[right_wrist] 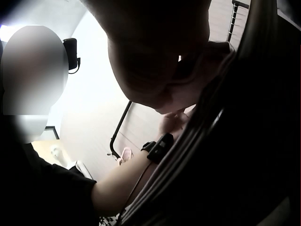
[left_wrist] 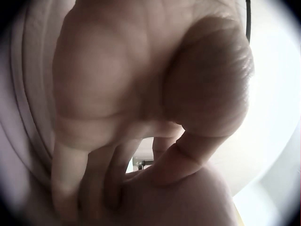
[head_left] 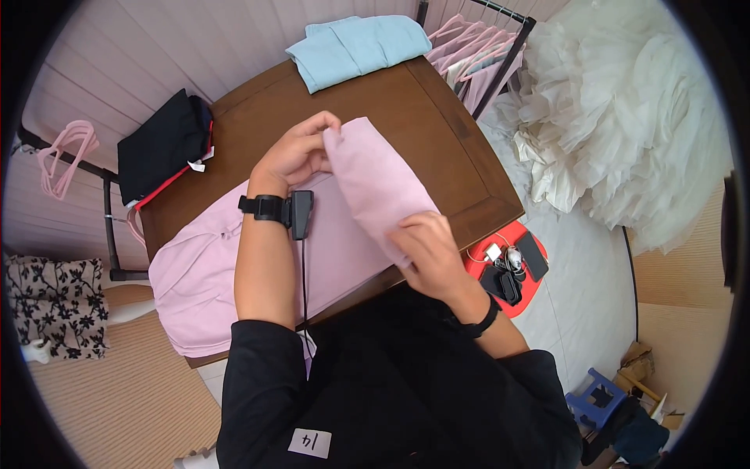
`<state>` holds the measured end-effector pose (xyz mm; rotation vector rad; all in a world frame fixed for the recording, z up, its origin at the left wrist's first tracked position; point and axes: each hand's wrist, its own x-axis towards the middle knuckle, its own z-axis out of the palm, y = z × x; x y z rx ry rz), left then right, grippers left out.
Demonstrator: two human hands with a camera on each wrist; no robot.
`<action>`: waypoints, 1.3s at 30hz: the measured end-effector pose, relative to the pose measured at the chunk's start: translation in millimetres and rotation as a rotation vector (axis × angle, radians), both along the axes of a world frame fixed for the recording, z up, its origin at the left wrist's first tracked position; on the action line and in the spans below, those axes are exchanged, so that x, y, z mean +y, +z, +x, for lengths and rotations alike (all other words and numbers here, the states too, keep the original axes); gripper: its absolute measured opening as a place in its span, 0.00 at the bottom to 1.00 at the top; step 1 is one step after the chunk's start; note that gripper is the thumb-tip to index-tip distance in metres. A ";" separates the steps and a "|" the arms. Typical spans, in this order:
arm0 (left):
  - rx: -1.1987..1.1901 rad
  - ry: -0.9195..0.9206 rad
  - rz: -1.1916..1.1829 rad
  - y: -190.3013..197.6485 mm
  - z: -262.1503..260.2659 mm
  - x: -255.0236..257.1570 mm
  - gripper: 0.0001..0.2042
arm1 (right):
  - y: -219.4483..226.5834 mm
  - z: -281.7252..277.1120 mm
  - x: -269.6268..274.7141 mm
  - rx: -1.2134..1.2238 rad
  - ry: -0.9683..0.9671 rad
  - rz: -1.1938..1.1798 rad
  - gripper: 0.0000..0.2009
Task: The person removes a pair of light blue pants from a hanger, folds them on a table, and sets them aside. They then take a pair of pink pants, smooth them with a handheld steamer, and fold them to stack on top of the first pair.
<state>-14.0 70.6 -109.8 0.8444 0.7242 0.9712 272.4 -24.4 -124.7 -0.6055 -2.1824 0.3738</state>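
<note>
A pink garment (head_left: 195, 289) lies across the near side of the brown table, its right part (head_left: 375, 176) lifted and folded over. At the upper corner of that part, my left hand (head_left: 293, 152) pinches the cloth between thumb and fingers; the left wrist view shows the same hand (left_wrist: 141, 94) from close up, its fingertips on the fabric (left_wrist: 188, 202). My right hand (head_left: 430, 254) grips the lower edge near the table's front, with the thumb hidden under the cloth. In the right wrist view the right hand (right_wrist: 146, 66) is dark and its fingers are hard to tell.
On the table (head_left: 266, 102), a folded light blue garment (head_left: 359, 51) lies at the back and dark folded clothes (head_left: 164, 148) at the left. A red stool (head_left: 516, 301) with devices and cables stands at the right, below a clothes rack (head_left: 500, 70) and white tulle (head_left: 625, 117).
</note>
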 end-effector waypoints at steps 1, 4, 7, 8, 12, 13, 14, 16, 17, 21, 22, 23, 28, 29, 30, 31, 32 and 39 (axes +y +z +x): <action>-0.036 0.025 -0.050 -4.1 -5.7 -2.6 0.06 | -3.0 -5.1 -3.7 -0.005 0.001 0.005 0.22; -0.136 0.100 -0.150 -0.8 -5.1 -10.9 0.08 | -12.1 -13.4 -9.2 -0.083 0.060 0.054 0.20; 0.291 0.236 -0.110 -15.9 -0.3 3.0 0.13 | -15.1 -15.1 -11.1 -0.124 0.091 0.034 0.22; 0.285 0.242 -0.107 -10.3 2.7 6.5 0.13 | -14.0 -14.5 -11.7 -0.138 0.078 0.018 0.22; 0.678 -0.007 -0.018 10.6 9.3 28.6 0.19 | -1.7 -12.9 -15.1 -0.221 -0.063 -0.041 0.19; 0.749 -0.090 0.004 11.8 9.5 33.7 0.20 | -2.3 -11.1 -15.4 -0.225 -0.060 -0.037 0.19; 0.747 -0.085 0.006 13.9 10.4 36.3 0.20 | -4.8 -9.1 -14.6 -0.235 -0.063 -0.044 0.19; 0.656 -0.137 -0.009 18.5 11.4 41.3 0.21 | -10.1 -7.3 -13.7 -0.243 -0.068 -0.049 0.18; 0.658 -0.137 -0.007 16.1 9.7 46.2 0.21 | -12.8 -6.6 -13.6 -0.238 -0.045 -0.045 0.18; 0.813 -0.127 -0.125 16.2 15.2 61.6 0.20 | -14.7 -7.0 -12.6 -0.242 -0.010 -0.028 0.16; 0.856 -0.089 -0.177 18.3 21.2 63.7 0.20 | -14.9 -7.1 -12.7 -0.241 -0.007 -0.031 0.16; 0.856 -0.087 -0.179 17.4 26.5 65.2 0.20 | -15.1 -7.0 -12.2 -0.238 -0.006 -0.032 0.16; 0.956 -0.016 0.005 -11.5 27.7 74.5 0.19 | -13.0 -8.9 -14.3 -0.233 -0.005 -0.045 0.16; 0.957 -0.017 -0.001 -18.2 26.2 74.0 0.19 | -15.4 -10.4 -15.5 -0.263 0.003 -0.052 0.16; 0.912 0.023 0.040 -25.0 23.7 72.8 0.20 | -17.3 -11.5 -16.6 -0.292 0.014 -0.058 0.17; 0.868 0.064 0.080 -31.2 20.3 72.1 0.20 | -16.6 -12.0 -17.0 -0.290 0.021 -0.063 0.17; 0.870 0.069 0.072 -28.3 18.1 67.2 0.20 | -14.0 -11.9 -16.9 -0.305 0.021 -0.075 0.17; 1.068 -0.008 0.042 9.2 -9.7 20.6 0.19 | -18.4 -10.4 -16.7 -0.282 0.015 -0.113 0.19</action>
